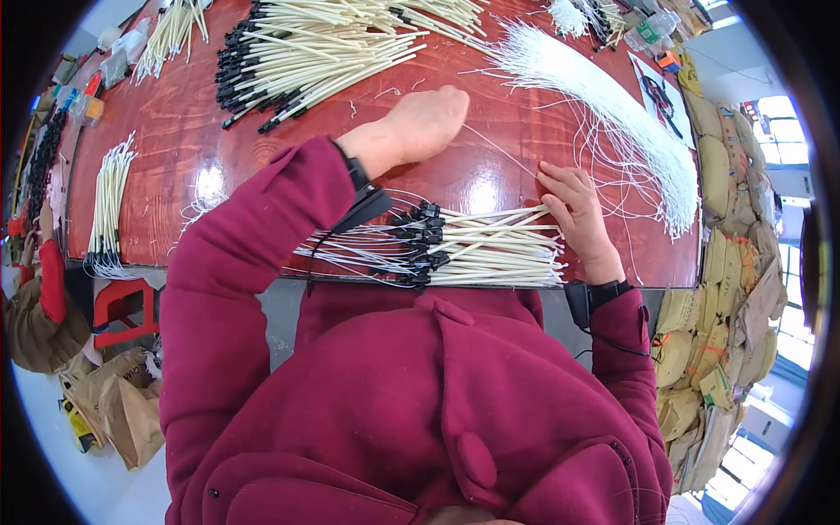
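Note:
My left hand (422, 125) is raised over the middle of the table with its fingers curled shut. A thin white cord (500, 152) runs taut from it down to my right hand (574, 210). There the fingers are bent together around the cord's other end, beside the tips of some pale sticks. Below lies a bundle of cream-coloured sticks (499, 248) with black end pieces (423, 236). White cords (359, 251) trail left from those black ends, partly under my left forearm. The exact grip of my left fingertips is hidden.
A big pile of black-ended sticks (324, 52) lies at the back of the red table (175, 166). A long hank of white cords (612, 105) spreads at the right, near scissors (662, 101). A smaller bundle (111, 201) sits left. Another person's red sleeve (51, 280) shows far left.

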`<control>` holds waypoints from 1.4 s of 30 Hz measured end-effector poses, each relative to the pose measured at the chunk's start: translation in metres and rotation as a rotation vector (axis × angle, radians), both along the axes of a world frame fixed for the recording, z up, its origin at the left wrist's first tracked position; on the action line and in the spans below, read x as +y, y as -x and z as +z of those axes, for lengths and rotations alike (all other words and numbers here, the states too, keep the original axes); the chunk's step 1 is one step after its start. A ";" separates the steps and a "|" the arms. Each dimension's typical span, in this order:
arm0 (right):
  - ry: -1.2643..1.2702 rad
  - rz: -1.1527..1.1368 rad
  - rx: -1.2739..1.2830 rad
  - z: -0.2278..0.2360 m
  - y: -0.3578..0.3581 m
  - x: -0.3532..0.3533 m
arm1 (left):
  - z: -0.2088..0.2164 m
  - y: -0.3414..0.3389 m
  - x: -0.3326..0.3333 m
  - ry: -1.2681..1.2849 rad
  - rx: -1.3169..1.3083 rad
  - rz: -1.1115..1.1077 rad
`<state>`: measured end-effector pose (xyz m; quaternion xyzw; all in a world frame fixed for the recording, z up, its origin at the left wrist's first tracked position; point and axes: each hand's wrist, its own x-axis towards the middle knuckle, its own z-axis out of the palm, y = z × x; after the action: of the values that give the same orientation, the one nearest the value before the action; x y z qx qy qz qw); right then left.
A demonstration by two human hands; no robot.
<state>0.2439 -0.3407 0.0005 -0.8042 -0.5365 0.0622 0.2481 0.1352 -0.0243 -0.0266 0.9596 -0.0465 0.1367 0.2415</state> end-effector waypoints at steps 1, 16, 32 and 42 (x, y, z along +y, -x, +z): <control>0.002 0.006 -0.034 0.000 -0.004 0.002 | 0.007 0.010 0.001 -0.002 0.002 0.003; 0.063 0.029 -0.051 0.000 -0.017 0.012 | 0.021 0.116 0.032 0.249 0.286 0.362; 0.010 -0.006 -0.026 -0.006 -0.014 0.010 | 0.013 0.058 0.103 -0.522 -0.117 0.398; -0.045 -0.029 0.005 -0.012 -0.013 0.013 | 0.031 0.074 0.112 -0.610 -0.191 0.359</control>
<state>0.2573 -0.3279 -0.0113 -0.8059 -0.5254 0.0486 0.2685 0.0608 0.0877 0.0044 0.9633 0.0618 0.2456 -0.0890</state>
